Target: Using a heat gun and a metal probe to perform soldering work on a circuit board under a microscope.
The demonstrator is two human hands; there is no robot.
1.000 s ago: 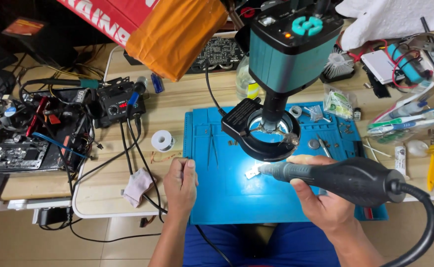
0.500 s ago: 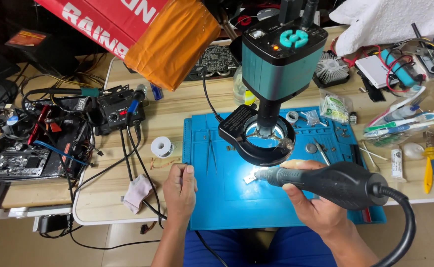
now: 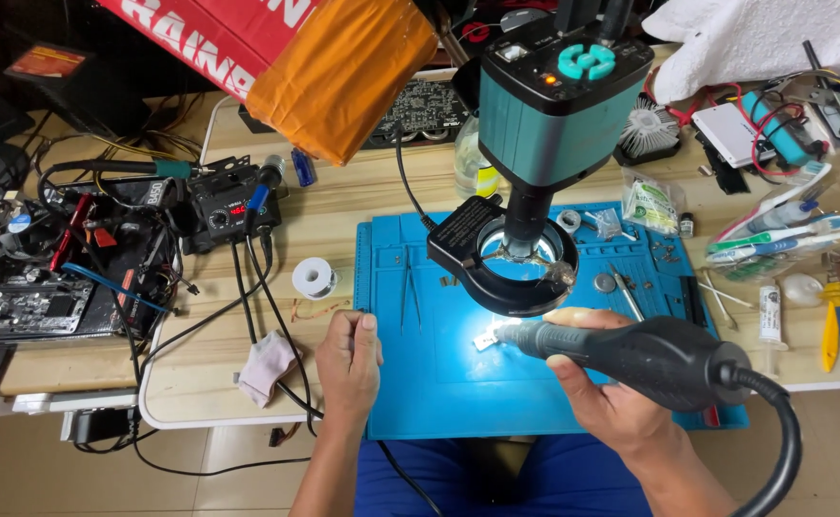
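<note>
Step in hand: heating a small part [image 3: 484, 341] under the microscope's ring light [image 3: 502, 265], judging by the nozzle aimed at it.
Right hand [image 3: 604, 402]: fingers wrapped tight around the black hot-air handle [image 3: 645, 356], its metal tip just beside the part.
Left hand [image 3: 347, 362]: loosely curled into a fist at the left edge of the blue mat [image 3: 420, 383], thumb up; whether it pinches anything I cannot tell.
Part's place: on the mat, in the bright patch below the ring light, near its front edge; it is too washed out by glare to tell its kind.
Nearby: tweezers [image 3: 408, 282] lie on the mat, apart from both hands; a solder spool [image 3: 314, 279] sits just off the mat.
Next move calls for: a steady nozzle kept just off the part, and probably the tweezers in the free hand.
</note>
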